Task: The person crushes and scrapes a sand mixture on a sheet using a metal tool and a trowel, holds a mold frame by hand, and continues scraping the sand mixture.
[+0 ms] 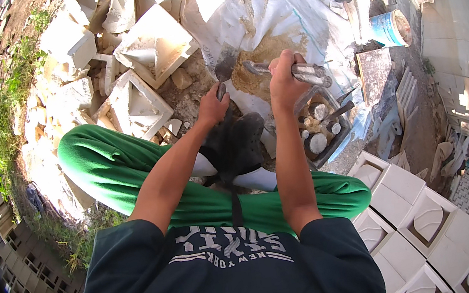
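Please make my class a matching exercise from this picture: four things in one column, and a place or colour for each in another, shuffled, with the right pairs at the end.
Column one
1. trowel
2. grey metal tool
3. bucket
4. pale patterned blocks

Column two
A. in the right hand
B. side by side, lower right
C. in the left hand
D. blue outside

Pairs: 1-C, 2-A, 3-D, 4-B

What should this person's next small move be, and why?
Perhaps the left hand should nudge its trowel-like tool rightward into the sandy material: the hand already grips the handle, and the grey blade appears close beside that material. The right hand is occupied with a separate grey tool, so the left seems the likelier one to scoop.
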Tool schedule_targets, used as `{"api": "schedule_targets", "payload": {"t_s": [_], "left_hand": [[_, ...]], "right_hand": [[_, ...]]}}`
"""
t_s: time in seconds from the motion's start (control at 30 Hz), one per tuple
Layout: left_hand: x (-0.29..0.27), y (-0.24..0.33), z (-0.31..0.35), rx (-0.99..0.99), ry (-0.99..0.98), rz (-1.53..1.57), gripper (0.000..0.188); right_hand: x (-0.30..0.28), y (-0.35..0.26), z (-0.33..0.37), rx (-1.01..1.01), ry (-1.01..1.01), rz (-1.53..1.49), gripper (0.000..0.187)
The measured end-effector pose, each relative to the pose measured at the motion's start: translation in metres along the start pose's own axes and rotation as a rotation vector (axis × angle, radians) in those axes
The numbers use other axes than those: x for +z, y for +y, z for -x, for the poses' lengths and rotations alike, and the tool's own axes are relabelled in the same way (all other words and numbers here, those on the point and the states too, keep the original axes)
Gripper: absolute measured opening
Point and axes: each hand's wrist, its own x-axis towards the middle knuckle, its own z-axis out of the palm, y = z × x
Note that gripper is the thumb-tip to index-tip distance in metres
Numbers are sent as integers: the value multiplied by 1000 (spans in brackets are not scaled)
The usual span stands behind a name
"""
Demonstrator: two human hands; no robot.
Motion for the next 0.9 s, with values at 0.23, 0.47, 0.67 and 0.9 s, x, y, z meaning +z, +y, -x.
{"api": "schedule_targets", "payload": {"t_s": [0.23, 0.47, 0.67, 0.9], "left_hand": [[-3, -4, 2, -15, -15, 0, 55], [-3, -1, -1, -15, -11, -27, 55], [2, 1, 3, -15, -48, -17, 55], [1, -5, 6, 22, -5, 48, 56]], "right_hand": [[17, 2, -31, 142, -35, -135, 27], [16, -24, -29, -27, 8, -196, 30], [23, 42, -18, -110, -90, -86, 25], [-26, 24, 7, 80, -262, -97, 32]]}}
